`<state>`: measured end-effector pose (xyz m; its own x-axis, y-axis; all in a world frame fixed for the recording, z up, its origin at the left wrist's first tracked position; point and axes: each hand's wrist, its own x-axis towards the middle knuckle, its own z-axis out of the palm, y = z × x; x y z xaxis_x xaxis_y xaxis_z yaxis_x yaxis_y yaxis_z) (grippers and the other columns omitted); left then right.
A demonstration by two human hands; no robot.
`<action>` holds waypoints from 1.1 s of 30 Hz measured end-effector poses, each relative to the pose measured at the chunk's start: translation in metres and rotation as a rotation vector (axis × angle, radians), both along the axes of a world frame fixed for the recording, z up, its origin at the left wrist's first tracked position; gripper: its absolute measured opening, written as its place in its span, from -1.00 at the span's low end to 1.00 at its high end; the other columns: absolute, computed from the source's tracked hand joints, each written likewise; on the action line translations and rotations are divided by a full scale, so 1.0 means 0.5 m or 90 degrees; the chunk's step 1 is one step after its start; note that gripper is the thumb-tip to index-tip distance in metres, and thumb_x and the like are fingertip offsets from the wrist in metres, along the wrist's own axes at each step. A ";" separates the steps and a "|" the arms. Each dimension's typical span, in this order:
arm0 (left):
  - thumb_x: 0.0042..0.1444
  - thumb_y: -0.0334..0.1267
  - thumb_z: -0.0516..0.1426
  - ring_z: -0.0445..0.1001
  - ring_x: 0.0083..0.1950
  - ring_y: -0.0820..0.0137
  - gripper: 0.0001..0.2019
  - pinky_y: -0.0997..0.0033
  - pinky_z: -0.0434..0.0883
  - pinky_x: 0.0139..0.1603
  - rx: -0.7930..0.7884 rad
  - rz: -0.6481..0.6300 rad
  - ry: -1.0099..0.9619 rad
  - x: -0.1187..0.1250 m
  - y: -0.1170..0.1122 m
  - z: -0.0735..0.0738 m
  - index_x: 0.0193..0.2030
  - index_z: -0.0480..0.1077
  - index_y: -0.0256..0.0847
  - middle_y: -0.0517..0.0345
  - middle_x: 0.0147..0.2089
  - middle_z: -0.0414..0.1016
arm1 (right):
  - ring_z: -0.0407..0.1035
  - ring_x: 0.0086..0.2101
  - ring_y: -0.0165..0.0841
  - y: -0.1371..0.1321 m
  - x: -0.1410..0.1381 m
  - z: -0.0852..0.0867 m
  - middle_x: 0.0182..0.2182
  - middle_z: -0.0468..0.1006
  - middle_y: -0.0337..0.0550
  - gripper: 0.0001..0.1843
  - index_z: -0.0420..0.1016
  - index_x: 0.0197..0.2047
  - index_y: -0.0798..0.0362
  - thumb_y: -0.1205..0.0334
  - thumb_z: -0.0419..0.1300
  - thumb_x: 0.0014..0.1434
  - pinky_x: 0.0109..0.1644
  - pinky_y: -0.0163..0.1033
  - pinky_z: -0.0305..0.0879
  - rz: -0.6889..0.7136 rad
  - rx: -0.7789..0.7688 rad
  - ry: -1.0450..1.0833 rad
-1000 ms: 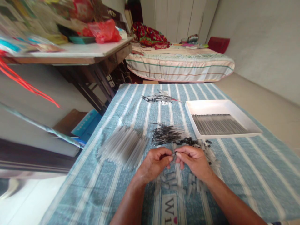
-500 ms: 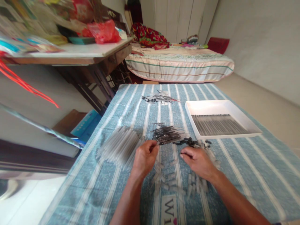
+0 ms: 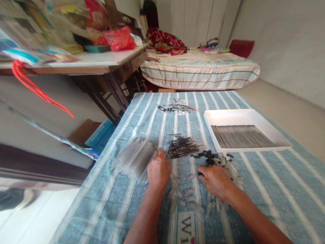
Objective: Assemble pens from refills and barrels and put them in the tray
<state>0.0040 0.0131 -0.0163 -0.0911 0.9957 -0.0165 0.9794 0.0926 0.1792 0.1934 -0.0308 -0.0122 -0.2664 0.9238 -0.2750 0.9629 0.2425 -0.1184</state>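
My left hand (image 3: 159, 171) is at the right edge of a pile of translucent grey tubes (image 3: 135, 157). Its fingers are curled, and the tips and anything in them are hidden. My right hand (image 3: 215, 179) is closed in a pinch, with a small black piece (image 3: 200, 174) showing at thumb and forefinger. Just beyond it lies a heap of small black pieces (image 3: 209, 156), beside short whitish translucent sleeves (image 3: 235, 173). A bundle of thin dark rods (image 3: 185, 147) lies between and beyond both hands.
At the right stands a white box (image 3: 254, 149) with a row of grey tubes (image 3: 243, 136). More thin dark pieces (image 3: 176, 107) lie at the far end of the striped cloth (image 3: 101, 203). Short pale sleeves (image 3: 188, 196) are scattered nearer me. A cluttered desk (image 3: 101, 64) stands left, a bed (image 3: 198, 71) behind.
My left hand has turned back-up from its pinch near the dark rods and shifted towards the translucent tubes. My right hand stays closed by the black pieces. The whole view has shifted slightly.
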 end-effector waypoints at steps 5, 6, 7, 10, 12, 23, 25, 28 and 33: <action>0.10 -0.37 -0.03 0.50 -0.24 0.20 -0.81 0.36 0.30 -0.33 0.014 -0.005 0.023 0.007 0.007 -0.003 -0.16 0.31 -0.26 -0.03 -0.24 0.48 | 0.47 -0.32 -0.23 -0.001 -0.003 0.002 -0.39 0.58 -0.10 -0.84 0.42 -0.27 0.00 0.23 0.02 0.15 -0.35 -0.30 0.14 0.000 0.002 0.002; 0.09 -0.37 -0.03 0.50 -0.24 0.21 -0.81 0.36 0.31 -0.33 0.021 -0.008 0.023 0.009 0.009 -0.004 -0.16 0.30 -0.26 -0.04 -0.23 0.48 | 0.47 -0.31 -0.23 -0.001 -0.003 0.002 -0.39 0.58 -0.10 -0.84 0.42 -0.27 0.00 0.23 0.02 0.15 -0.35 -0.30 0.14 0.000 0.004 0.004; 0.09 -0.38 -0.03 0.49 -0.23 0.22 -0.81 0.37 0.31 -0.32 0.027 -0.010 0.023 0.010 0.011 -0.007 -0.15 0.29 -0.26 -0.04 -0.22 0.47 | 0.47 -0.31 -0.23 -0.001 -0.003 0.002 -0.39 0.58 -0.10 -0.84 0.42 -0.27 0.00 0.23 0.02 0.15 -0.35 -0.30 0.14 0.000 0.004 0.006; 0.09 -0.42 -0.05 0.48 -0.20 0.24 -0.79 0.38 0.32 -0.30 0.040 -0.024 0.020 0.012 0.019 -0.013 -0.14 0.28 -0.26 -0.05 -0.19 0.46 | 0.47 -0.31 -0.24 -0.001 -0.004 0.003 -0.38 0.58 -0.10 -0.83 0.41 -0.26 0.00 0.23 0.02 0.15 -0.34 -0.30 0.14 -0.004 0.001 0.011; 0.08 -0.44 -0.06 0.49 -0.19 0.23 -0.78 0.37 0.32 -0.29 0.044 -0.029 0.019 0.013 0.024 -0.016 -0.15 0.29 -0.27 -0.06 -0.20 0.46 | 0.47 -0.30 -0.24 0.000 -0.005 0.004 -0.37 0.58 -0.10 -0.83 0.41 -0.25 0.00 0.22 0.01 0.15 -0.34 -0.30 0.14 -0.005 -0.001 0.012; 0.04 -0.43 -0.04 0.50 -0.24 0.24 -0.76 0.36 0.34 -0.27 0.080 0.001 -0.047 -0.013 0.020 -0.009 -0.16 0.33 -0.27 -0.04 -0.22 0.49 | 0.44 -0.44 -0.28 -0.001 0.008 -0.014 -0.53 0.53 -0.16 -0.82 0.45 -0.34 0.03 0.20 0.03 0.13 -0.41 -0.30 0.13 -0.084 0.086 0.217; 0.04 -0.41 -0.02 0.49 -0.23 0.29 -0.80 0.39 0.34 -0.22 0.117 -0.016 -0.159 -0.019 0.013 -0.007 -0.20 0.35 -0.25 0.03 -0.25 0.50 | 0.38 -0.53 -0.36 0.004 0.007 -0.017 -0.62 0.46 -0.23 -0.81 0.44 -0.38 0.05 0.16 0.06 0.12 -0.44 -0.32 0.14 -0.140 0.086 0.380; 0.00 -0.36 0.06 0.48 -0.31 0.38 -0.86 0.47 0.34 -0.24 0.122 -0.107 -0.376 -0.010 -0.003 -0.003 -0.27 0.36 -0.23 0.15 -0.35 0.49 | 0.20 -0.71 -0.48 0.020 -0.001 -0.009 -0.71 0.36 -0.33 -0.74 0.42 -0.32 0.07 0.05 0.09 0.10 -0.61 -0.39 0.07 -0.264 0.005 0.670; -0.01 -0.35 0.09 0.37 -0.42 0.48 -0.98 0.54 0.30 -0.38 0.033 -0.254 -0.561 0.024 -0.035 0.001 -0.39 0.33 -0.22 0.26 -0.47 0.38 | 0.13 -0.78 -0.56 0.047 -0.019 0.017 -0.69 0.43 -0.31 -0.67 0.38 -0.32 0.10 0.00 0.22 -0.01 -0.71 -0.44 -0.02 -0.400 -0.076 1.025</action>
<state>0.0159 -0.0044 -0.0156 0.2783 0.9519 0.1281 0.4498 -0.2470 0.8583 0.1840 -0.0071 -0.0039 0.0436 0.9816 -0.1859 -0.1924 -0.1743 -0.9657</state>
